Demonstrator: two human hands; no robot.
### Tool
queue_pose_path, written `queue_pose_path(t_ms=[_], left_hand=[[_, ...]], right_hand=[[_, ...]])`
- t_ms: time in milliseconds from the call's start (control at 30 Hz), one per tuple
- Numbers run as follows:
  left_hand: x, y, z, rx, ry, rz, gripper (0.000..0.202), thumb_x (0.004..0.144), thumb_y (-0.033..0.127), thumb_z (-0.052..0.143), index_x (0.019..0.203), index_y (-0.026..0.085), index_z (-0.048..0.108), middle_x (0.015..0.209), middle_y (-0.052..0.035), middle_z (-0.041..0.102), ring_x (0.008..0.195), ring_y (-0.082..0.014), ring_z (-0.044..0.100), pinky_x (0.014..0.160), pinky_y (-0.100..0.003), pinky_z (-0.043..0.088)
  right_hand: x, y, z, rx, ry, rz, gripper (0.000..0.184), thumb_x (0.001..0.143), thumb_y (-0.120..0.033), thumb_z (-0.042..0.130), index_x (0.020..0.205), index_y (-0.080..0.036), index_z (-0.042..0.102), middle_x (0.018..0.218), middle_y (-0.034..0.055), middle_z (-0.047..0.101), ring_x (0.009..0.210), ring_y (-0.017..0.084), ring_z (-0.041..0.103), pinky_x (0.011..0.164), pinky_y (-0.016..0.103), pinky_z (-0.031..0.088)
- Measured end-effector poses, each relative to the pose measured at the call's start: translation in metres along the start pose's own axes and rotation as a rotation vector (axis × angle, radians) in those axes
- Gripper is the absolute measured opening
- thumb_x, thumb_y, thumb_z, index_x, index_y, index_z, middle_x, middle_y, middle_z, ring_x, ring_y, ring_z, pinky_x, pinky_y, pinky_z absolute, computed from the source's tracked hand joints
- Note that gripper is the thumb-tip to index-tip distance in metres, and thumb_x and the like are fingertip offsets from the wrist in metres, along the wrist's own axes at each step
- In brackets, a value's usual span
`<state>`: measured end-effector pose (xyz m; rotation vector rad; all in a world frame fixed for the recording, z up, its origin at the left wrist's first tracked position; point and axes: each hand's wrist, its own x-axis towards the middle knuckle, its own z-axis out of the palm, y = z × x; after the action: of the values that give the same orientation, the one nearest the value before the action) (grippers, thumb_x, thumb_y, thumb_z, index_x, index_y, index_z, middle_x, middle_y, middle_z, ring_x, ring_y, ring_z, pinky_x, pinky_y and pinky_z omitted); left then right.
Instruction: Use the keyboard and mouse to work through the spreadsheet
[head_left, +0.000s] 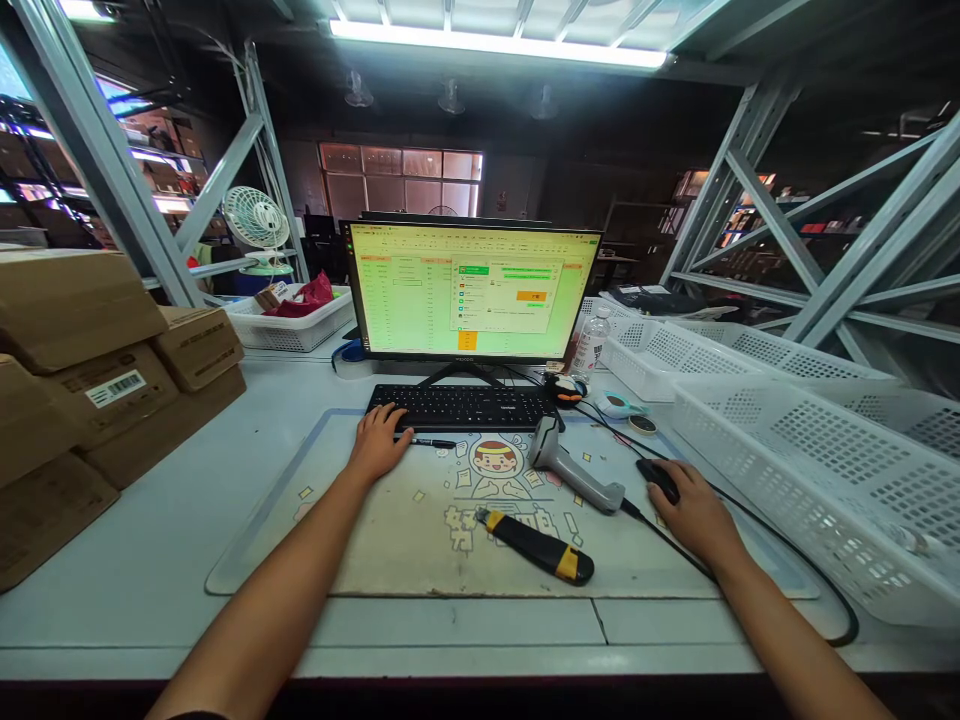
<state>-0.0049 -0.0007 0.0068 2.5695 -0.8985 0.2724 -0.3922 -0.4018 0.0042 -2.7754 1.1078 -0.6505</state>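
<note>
I see the left hand [380,442], fingers loosely spread, on the left end of the keyboard [465,405], which runs roughly parallel to the desk's [420,635] front edge. The right hand [696,508] holds the mouse [658,480] — partly hidden beneath its fingers. Left fingertip pressure I can't tell.

Left hand [379,443], right hand [691,508] (palms down)

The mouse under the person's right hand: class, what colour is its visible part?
The mouse is black where it shows, best seen in the head view.
</note>
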Motion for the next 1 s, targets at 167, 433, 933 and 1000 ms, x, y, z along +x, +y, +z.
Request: queue_pose_path(t_ms=[167,433,933,1000], left_hand=[[-0.0001,0.0009,-0.0015,0.008,-0.015,0.003,0.051,0.101,0.040,0.053,0.147,0.020,0.062,0.160,-0.0113,0.051,0.151,-0.0365,0.040,0.126,-0.055,0.032],[0.0000,0.0013,-0.0013,0.007,-0.029,-0.006,0.052,0.101,0.041,0.052,0.148,0.020,0.061,0.161,-0.0113,0.050,0.152,-0.0368,0.038,0.127,-0.055,0.031],[0.0001,-0.0004,0.0008,0.018,-0.019,0.000,0.052,0.101,0.041,0.050,0.148,0.021,0.061,0.160,-0.0114,0.050,0.151,-0.0364,0.038,0.126,-0.054,0.032],[0.0002,0.0011,-0.0001,0.019,-0.022,-0.002,0.052,0.101,0.041,0.050,0.148,0.021,0.060,0.160,-0.0115,0.050,0.151,-0.0360,0.038,0.126,-0.053,0.032]], right_hand=[[-0.0001,0.0001,-0.0001,-0.007,0.013,-0.031,0.054,0.093,-0.045,0.042,0.135,-0.020,0.065,0.138,0.0134,0.063,0.120,0.032,0.066,0.103,0.049,0.055],[0.0001,0.0042,0.0037,-0.031,0.030,-0.025,0.054,0.094,-0.047,0.043,0.135,-0.021,0.066,0.141,0.0124,0.063,0.122,0.031,0.066,0.101,0.046,0.057],[0.0002,0.0039,0.0032,-0.010,0.029,-0.036,0.054,0.095,-0.047,0.042,0.135,-0.021,0.067,0.140,0.0129,0.063,0.122,0.031,0.065,0.104,0.048,0.056],[0.0013,0.0052,0.0041,-0.009,0.028,-0.038,0.054,0.094,-0.048,0.042,0.134,-0.020,0.067,0.139,0.0134,0.064,0.121,0.032,0.066,0.104,0.049,0.055]])
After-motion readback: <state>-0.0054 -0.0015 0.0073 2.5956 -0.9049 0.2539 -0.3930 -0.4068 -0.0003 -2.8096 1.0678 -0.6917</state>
